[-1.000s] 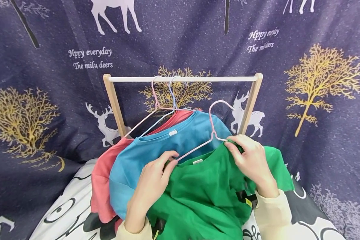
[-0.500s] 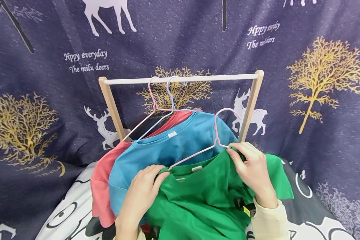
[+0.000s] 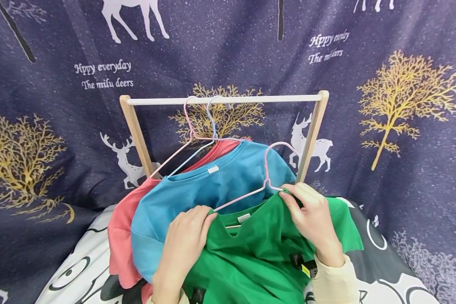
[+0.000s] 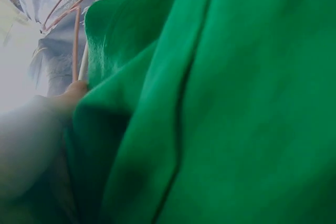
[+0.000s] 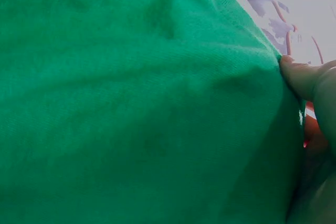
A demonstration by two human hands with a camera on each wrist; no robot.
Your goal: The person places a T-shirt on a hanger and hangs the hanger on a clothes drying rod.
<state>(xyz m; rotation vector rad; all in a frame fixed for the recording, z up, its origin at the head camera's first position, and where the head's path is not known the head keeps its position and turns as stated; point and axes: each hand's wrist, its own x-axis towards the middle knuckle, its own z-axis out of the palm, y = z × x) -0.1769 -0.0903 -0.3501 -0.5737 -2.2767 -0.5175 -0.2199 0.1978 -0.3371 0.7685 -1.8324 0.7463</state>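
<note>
In the head view a green T-shirt [image 3: 251, 253] hangs on a pink hanger [image 3: 243, 196], whose hook points up in front of the rack. My left hand [image 3: 186, 238] pinches the shirt's left shoulder by the neckline, over the hanger's arm. At the other shoulder my right hand [image 3: 311, 215] pinches the green cloth against the hanger. The hanger's lower bar shows through the neck opening; its ends are hidden inside the shirt. Green cloth [image 4: 236, 98] fills most of the left wrist view, and the right wrist view shows my thumb [image 5: 299, 77] on the shirt's edge.
Behind stands a small rack with a white rail [image 3: 243, 99] and wooden posts. A blue shirt [image 3: 175, 202] on a blue hanger and a red shirt [image 3: 125, 236] on a pink hanger hang from it. A patterned cloth [image 3: 72, 270] lies underneath; a dark curtain [image 3: 228, 46] forms the backdrop.
My left hand has moved left and down along the hanger's arm, bringing the green neckline over it. The lower bar now shows in the neck opening. My right hand keeps its pinch, slightly lower.
</note>
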